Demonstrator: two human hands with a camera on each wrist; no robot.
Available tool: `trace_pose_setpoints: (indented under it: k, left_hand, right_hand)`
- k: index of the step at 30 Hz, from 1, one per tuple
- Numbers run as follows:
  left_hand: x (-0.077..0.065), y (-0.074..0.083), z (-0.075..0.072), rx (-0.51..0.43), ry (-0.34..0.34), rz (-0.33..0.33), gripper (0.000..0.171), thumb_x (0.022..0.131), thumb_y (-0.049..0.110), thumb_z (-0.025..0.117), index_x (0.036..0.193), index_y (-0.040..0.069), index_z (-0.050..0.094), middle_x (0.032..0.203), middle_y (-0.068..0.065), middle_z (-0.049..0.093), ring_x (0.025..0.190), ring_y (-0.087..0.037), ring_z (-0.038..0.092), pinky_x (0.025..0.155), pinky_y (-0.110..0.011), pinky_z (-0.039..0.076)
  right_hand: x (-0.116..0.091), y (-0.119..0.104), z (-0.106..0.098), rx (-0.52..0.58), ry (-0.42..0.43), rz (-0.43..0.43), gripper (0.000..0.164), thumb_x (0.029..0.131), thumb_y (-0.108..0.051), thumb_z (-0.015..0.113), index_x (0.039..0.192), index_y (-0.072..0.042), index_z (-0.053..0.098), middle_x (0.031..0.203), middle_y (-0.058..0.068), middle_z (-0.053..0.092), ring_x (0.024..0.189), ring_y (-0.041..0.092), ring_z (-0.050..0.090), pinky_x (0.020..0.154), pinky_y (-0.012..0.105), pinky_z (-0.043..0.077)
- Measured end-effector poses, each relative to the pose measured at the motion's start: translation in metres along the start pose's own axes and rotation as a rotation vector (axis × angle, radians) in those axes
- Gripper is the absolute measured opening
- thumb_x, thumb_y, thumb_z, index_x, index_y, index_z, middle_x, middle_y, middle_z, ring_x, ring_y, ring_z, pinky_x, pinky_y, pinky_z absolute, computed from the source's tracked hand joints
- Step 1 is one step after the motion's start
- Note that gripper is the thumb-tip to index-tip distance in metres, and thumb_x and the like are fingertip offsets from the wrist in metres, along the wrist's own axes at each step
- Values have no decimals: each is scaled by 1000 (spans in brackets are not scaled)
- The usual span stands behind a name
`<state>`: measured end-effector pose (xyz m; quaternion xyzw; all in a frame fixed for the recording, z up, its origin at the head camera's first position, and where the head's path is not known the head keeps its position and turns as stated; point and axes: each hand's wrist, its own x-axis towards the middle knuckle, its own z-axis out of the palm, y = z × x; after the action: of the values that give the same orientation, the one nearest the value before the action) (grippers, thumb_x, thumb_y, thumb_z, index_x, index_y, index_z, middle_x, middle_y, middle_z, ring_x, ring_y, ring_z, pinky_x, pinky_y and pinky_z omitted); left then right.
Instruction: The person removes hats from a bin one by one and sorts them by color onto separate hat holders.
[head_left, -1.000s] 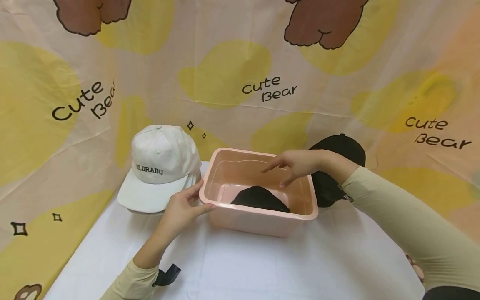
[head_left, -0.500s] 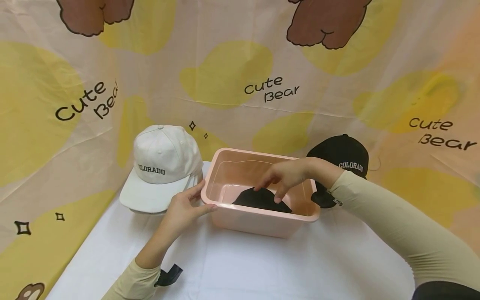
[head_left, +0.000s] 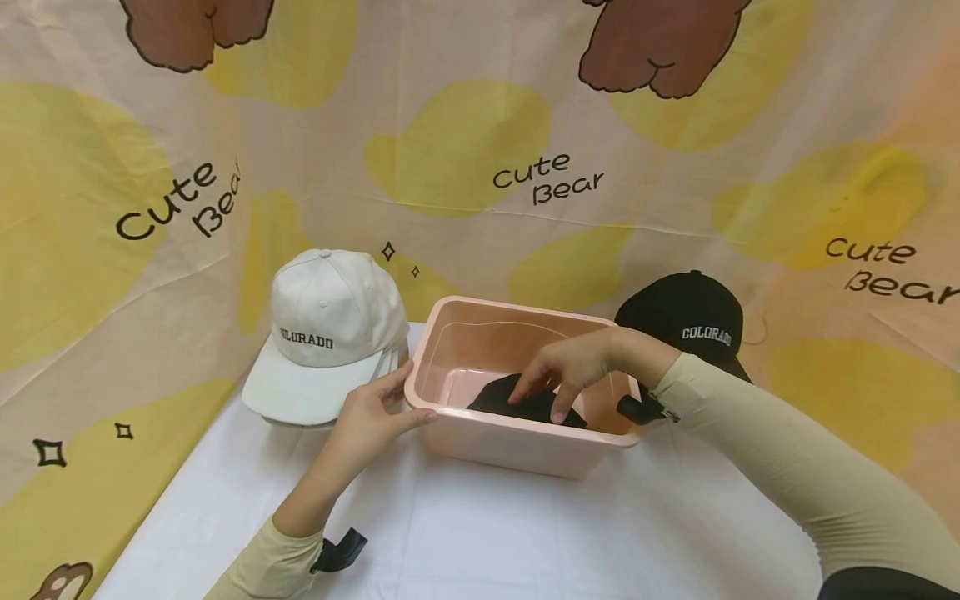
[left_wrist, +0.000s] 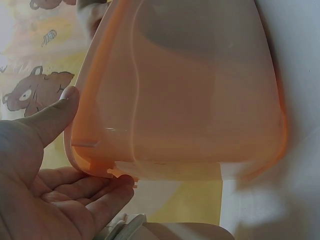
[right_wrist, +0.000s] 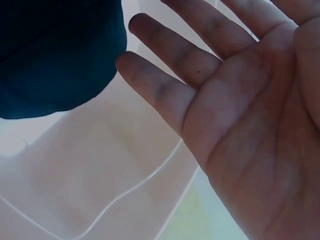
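My left hand (head_left: 375,417) holds the left front corner of a pink plastic bin (head_left: 510,446), with the thumb at its front rim and the fingers along the left side. In the left wrist view, the thumb and fingers (left_wrist: 110,197) meet the rim from two sides. Inside the bin lies what looks like a black cap (head_left: 498,393), partly hidden by the front wall and my right hand (head_left: 573,367). That hand reaches down over it, thumb and a finger spread against the dark cloth. The right wrist view shows straight fingers (right_wrist: 165,95) beside the cap's rounded edge (right_wrist: 65,65).
A white Colorado cap (head_left: 330,321) stands left of the bin. Behind my right forearm, a black Colorado cap (head_left: 686,312) stands at the right. The white tabletop (head_left: 495,533) meets a printed bear cloth (head_left: 450,167) at the back and sides.
My right hand has lowered into the bin until its fingertips reach the black cap. The left hand keeps its place on the rim. The view has shifted slightly.
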<state>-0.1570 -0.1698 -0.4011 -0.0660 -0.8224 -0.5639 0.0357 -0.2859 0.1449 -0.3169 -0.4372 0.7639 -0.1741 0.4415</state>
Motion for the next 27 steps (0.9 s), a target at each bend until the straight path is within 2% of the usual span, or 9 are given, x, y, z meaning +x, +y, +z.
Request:
trace_pose_setpoints:
  k: [6, 13, 17, 22, 27]
  left_hand:
    - [0, 0, 0, -3, -3, -7, 94, 75, 26, 93, 151, -3, 45, 155, -17, 46, 132, -29, 57, 102, -41, 54]
    - [-1, 0, 0, 5, -2, -2, 95, 75, 27, 94, 150, -3, 45, 154, -17, 47, 131, -29, 58, 103, -43, 54]
    - [-1, 0, 0, -1, -2, -5, 95, 75, 27, 94, 151, -3, 45, 155, -17, 47, 132, -29, 58, 103, -43, 54]
    - [-2, 0, 0, 0, 1, -10, 94, 75, 28, 93, 151, -2, 45, 154, -17, 47, 131, -29, 59, 101, -42, 55]
    - [-2, 2, 0, -3, 3, -13, 93, 75, 26, 93, 151, -1, 46, 154, -16, 48, 130, -28, 59, 101, -40, 56]
  right_hand:
    - [4, 3, 4, 0, -12, -36, 60, 86, -9, 83, 142, -9, 62, 143, 5, 63, 136, 26, 55, 117, 46, 44]
    - [6, 5, 8, -6, -6, -42, 59, 86, -11, 83, 141, -12, 64, 143, 7, 63, 135, 24, 55, 117, 48, 44]
    - [8, 6, 9, 0, -10, -35, 60, 86, -9, 83, 142, -10, 62, 142, 5, 63, 134, 20, 56, 118, 50, 43]
    - [10, 10, 11, 26, -11, -35, 58, 85, -6, 83, 139, -13, 65, 137, -5, 66, 133, 25, 58, 116, 54, 43]
    - [12, 12, 14, 18, -21, -38, 58, 86, -7, 83, 139, -17, 65, 134, -10, 66, 132, 23, 59, 115, 51, 45]
